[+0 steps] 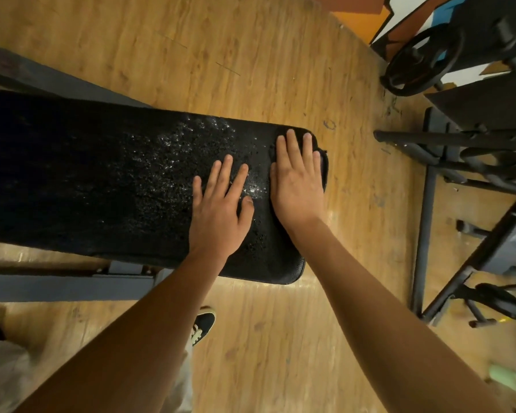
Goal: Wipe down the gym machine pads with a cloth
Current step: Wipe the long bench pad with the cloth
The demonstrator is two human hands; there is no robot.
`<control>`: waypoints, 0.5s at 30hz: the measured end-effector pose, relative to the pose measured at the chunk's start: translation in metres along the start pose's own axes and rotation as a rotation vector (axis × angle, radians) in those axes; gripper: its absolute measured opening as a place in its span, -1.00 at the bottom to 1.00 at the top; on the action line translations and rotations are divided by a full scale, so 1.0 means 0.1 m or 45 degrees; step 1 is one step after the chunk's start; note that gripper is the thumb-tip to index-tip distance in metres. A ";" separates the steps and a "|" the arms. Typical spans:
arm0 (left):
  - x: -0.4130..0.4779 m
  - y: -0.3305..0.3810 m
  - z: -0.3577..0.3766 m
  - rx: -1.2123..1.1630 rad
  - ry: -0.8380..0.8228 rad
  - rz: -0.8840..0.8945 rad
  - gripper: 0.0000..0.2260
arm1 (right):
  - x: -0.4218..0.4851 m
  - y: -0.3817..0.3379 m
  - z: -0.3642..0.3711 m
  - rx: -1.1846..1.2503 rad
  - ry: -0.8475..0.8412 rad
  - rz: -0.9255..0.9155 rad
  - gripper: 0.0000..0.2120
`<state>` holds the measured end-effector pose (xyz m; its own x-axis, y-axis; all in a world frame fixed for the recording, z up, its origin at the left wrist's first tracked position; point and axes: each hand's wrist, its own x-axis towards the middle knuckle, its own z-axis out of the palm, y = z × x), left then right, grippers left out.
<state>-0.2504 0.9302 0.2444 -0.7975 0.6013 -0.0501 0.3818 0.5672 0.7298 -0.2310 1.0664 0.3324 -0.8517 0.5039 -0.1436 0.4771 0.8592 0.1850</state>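
Black textured pad (102, 180) of the gym machine runs across the head view from the left edge to its rounded end right of centre, over a wood-look floor (251, 55). White droplets or flecks (191, 150) are scattered on the pad surface, densest toward that rounded end. Left hand (221, 210) lies flat on the pad just inside the rounded end, fingers (224, 174) spread and released, gripping nothing. Right hand (298, 180) lies flat at the pad's rounded end, just beside the left hand, fingers straight and pressing down on a dark cloth (324, 168); only the cloth's edge shows past the fingertips and at the pad's far corner, the rest hidden under the palm. Dark shoe with pale laces (203, 326) on the floor below the pad's near edge. Dark metal frames (429, 189) stand well right of the pad's end; a black weight plate (420, 61) sits above them.
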 end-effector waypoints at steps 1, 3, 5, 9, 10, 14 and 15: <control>0.00 0.00 -0.01 -0.008 -0.001 0.006 -0.50 | -0.06 0.00 0.00 0.003 -0.020 0.003 -0.50; -0.01 -0.01 -0.03 -0.019 -0.014 0.023 -0.50 | -0.08 0.00 -0.03 0.005 -0.057 0.014 -0.50; 0.00 -0.02 -0.04 -0.020 -0.031 0.027 -0.49 | 0.04 0.00 -0.04 -0.003 -0.064 0.022 -0.50; -0.01 -0.05 -0.02 -0.017 -0.021 0.030 -0.49 | 0.48 -0.03 -0.05 -0.057 -0.069 0.039 -0.51; -0.01 -0.05 -0.01 -0.019 -0.013 0.036 -0.49 | 0.54 -0.03 -0.05 -0.064 -0.068 0.054 -0.51; -0.02 -0.04 -0.02 -0.026 0.000 0.038 -0.50 | 0.28 -0.06 -0.03 -0.004 -0.026 0.072 -0.50; -0.02 -0.04 -0.03 -0.029 0.004 0.042 -0.50 | 0.11 -0.08 -0.02 0.009 -0.017 0.064 -0.49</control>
<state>-0.2516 0.9253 0.2434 -0.7860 0.6178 -0.0238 0.3974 0.5343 0.7461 -0.2446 1.0648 0.3311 -0.8239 0.5473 -0.1474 0.5206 0.8335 0.1850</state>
